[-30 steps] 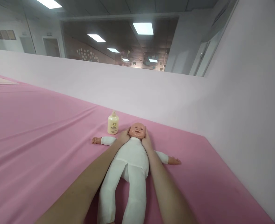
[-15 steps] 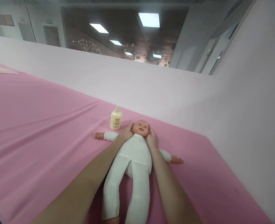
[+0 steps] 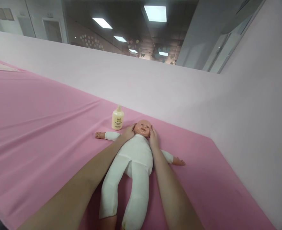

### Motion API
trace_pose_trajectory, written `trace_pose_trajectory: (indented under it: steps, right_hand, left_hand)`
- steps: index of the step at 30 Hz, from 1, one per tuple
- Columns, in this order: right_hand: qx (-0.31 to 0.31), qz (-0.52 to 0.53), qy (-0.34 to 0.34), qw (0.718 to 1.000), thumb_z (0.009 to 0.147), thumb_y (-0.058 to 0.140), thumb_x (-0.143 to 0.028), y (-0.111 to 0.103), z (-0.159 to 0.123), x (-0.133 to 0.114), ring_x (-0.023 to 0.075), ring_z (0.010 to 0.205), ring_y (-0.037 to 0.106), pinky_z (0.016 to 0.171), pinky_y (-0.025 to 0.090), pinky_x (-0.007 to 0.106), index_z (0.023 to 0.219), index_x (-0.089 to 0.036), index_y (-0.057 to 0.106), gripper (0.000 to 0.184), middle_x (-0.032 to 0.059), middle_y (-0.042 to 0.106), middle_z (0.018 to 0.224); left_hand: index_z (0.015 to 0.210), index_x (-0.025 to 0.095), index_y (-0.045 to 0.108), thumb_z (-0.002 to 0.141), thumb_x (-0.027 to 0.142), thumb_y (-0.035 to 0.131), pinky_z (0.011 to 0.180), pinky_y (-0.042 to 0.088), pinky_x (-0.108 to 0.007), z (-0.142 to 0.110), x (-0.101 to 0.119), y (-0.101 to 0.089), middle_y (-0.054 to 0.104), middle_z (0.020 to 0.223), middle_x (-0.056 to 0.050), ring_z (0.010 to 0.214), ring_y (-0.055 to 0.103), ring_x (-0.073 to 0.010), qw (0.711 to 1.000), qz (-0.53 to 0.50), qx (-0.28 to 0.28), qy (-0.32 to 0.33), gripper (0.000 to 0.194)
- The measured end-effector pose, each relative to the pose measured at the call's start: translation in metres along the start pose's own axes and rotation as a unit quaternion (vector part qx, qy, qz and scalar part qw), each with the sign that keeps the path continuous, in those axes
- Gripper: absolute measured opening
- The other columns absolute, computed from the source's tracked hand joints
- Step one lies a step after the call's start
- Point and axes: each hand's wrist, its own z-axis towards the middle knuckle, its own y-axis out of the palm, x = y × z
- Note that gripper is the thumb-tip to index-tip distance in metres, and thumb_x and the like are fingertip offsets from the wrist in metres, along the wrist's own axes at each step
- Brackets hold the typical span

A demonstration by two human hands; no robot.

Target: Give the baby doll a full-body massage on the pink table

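Observation:
A baby doll (image 3: 138, 145) with a white cloth body lies on its back, face up, arms spread to both sides. My left hand (image 3: 129, 132) cups the left side of its head, fingers up beside the ear. On the other side, my right hand (image 3: 153, 137) is pressed against the cheek and ear, so the head sits between both palms. Some fingertips are hidden behind the head. My forearms run along either side of the doll's torso. A pale yellow pump bottle (image 3: 118, 119) stands upright just beyond the doll's outstretched arm, left of my left hand.
The doll and bottle rest on a pink sheet (image 3: 47, 118) with a few creases. A white wall (image 3: 107, 76) rises behind it, and another wall (image 3: 258, 127) closes the right side. Above the back wall is a window (image 3: 128, 28) with ceiling lights in it.
The view has shifted slightly, so the doll, bottle and hands appear a little higher and further left. Both hands keep their place at the doll's head.

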Motion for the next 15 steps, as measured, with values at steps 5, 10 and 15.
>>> trace_pose_trajectory:
  steps: [5,10,15]
  right_hand:
    - [-0.042,-0.046,0.047,0.997,0.075,0.069,-0.059,0.003,-0.010,-0.015,0.0233,0.144,0.033,0.119,0.027,0.039,0.156,-0.021,0.013,0.106,0.0073,0.030,0.158]
    - [-0.101,-0.038,0.053,0.993,0.058,0.085,-0.048,0.003,-0.009,-0.009,0.0240,0.143,0.036,0.118,0.029,0.044,0.154,-0.026,-0.014,0.140,0.0093,0.027,0.159]
    - [-0.108,-0.022,0.045,0.993,0.060,0.084,-0.035,0.001,-0.008,0.000,0.0242,0.141,0.039,0.116,0.030,0.045,0.155,-0.030,-0.009,0.133,0.0066,0.026,0.160]
  left_hand:
    - [0.141,0.019,0.050,0.073,0.009,0.048,0.111,0.041,-0.040,0.002,-0.004,-0.002,0.058,0.139,-0.006,0.128,0.055,-0.0242,0.999,-0.024,-0.024,0.016,0.069]
    - [0.138,0.018,0.053,0.083,0.022,0.046,0.111,0.040,-0.041,0.002,-0.004,-0.004,0.057,0.141,-0.007,0.128,0.054,-0.0245,0.996,-0.082,-0.026,0.025,0.056]
    - [0.137,0.014,0.053,0.089,0.031,0.039,0.111,0.041,-0.041,0.003,-0.010,-0.003,0.055,0.142,-0.010,0.129,0.053,-0.0241,0.992,-0.124,-0.026,0.011,0.053]
